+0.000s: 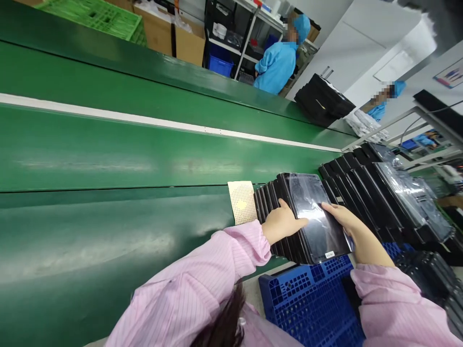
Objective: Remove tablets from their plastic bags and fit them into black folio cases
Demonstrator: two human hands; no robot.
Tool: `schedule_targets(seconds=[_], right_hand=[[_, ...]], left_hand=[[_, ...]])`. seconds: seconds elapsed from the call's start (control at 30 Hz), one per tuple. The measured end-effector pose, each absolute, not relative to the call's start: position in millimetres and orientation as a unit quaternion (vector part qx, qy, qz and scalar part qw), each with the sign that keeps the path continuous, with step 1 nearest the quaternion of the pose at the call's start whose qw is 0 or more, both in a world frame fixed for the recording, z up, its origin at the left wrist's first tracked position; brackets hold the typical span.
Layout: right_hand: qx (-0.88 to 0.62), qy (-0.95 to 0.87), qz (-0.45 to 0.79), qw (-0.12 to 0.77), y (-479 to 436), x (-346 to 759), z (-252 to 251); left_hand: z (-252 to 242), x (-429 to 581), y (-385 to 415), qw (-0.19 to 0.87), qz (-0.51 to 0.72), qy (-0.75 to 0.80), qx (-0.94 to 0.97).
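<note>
A flat black glossy panel (318, 212), partly covered with clear film and bearing a small white label, lies on top of a leaning stack of black panels (265, 200). My left hand (284, 222) grips its left edge, thumb over the face and index finger pointing along the stack. At the right edge, my right hand (342, 219) holds the same panel with the thumb on its face; the other fingers are hidden behind it. Beside the stack's left end is a cream dotted sheet (241, 202).
More rows of black panels (376, 193) stand to the right. Below the bench edge is a blue plastic crate (311, 299). A green workbench (108, 221) stretches left, crossed by a white strip (144, 118). Beyond it are a green crate (94, 19) and a person in blue (278, 65).
</note>
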State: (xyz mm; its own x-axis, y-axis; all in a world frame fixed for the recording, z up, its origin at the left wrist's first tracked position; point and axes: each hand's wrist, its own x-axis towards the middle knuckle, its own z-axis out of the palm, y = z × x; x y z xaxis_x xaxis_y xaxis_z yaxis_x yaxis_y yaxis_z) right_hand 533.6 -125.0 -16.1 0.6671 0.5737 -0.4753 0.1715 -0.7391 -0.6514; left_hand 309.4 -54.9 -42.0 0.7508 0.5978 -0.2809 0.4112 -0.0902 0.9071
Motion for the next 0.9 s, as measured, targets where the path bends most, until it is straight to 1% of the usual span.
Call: schedule_targets(seconds=[0.07, 0.13, 0.2, 0.23, 0.27, 0.3, 0.37, 0.43, 0.47, 0.5, 0.6, 0.7, 0.8, 0.9], right_hand=[[-0.874, -0.218, 0.341, 0.27, -124, 534, -12], [-0.903, -0.244, 0.28, 0.214, -124, 532, -5], [-0.925, -0.323, 0.147, 0.138, -124, 525, 5], [-0.912, -0.388, 0.066, 0.112, -123, 518, 10], [-0.878, -0.467, -0.008, 0.102, -122, 509, 16], [-0.825, -0.551, -0.063, 0.105, -120, 499, 21], [-0.693, -0.705, -0.116, 0.095, -114, 476, 30], [-0.59, -0.799, -0.11, 0.025, -104, 455, 36], [-0.558, -0.824, -0.096, -0.024, -98, 447, 38], [-0.536, -0.837, -0.081, -0.071, -93, 442, 39], [-0.498, -0.849, -0.047, -0.169, -77, 435, 41], [-0.466, -0.855, -0.037, -0.226, -65, 434, 42], [-0.4, -0.881, -0.062, -0.246, -55, 428, 45], [-0.334, -0.908, -0.091, -0.236, -46, 420, 46]], left_hand=[[-44, 309, -55, 0.567, 0.083, 0.331, 0.75], [-48, 298, -50, 0.57, 0.081, 0.323, 0.751], [-59, 273, -38, 0.574, 0.083, 0.345, 0.738], [-69, 254, -30, 0.564, 0.093, 0.379, 0.728], [-81, 231, -21, 0.526, 0.123, 0.429, 0.724], [-95, 205, -11, 0.462, 0.137, 0.487, 0.728], [-126, 151, 5, 0.305, 0.137, 0.605, 0.723], [-154, 104, 13, 0.164, 0.139, 0.691, 0.69], [-165, 86, 13, 0.123, 0.154, 0.693, 0.693], [-174, 73, 12, 0.107, 0.157, 0.689, 0.699], [-184, 61, 5, 0.107, 0.173, 0.68, 0.705], [-183, 66, 4, 0.118, 0.193, 0.679, 0.699], [-187, 68, 7, 0.126, 0.217, 0.676, 0.692], [-198, 65, 10, 0.119, 0.266, 0.671, 0.682]])
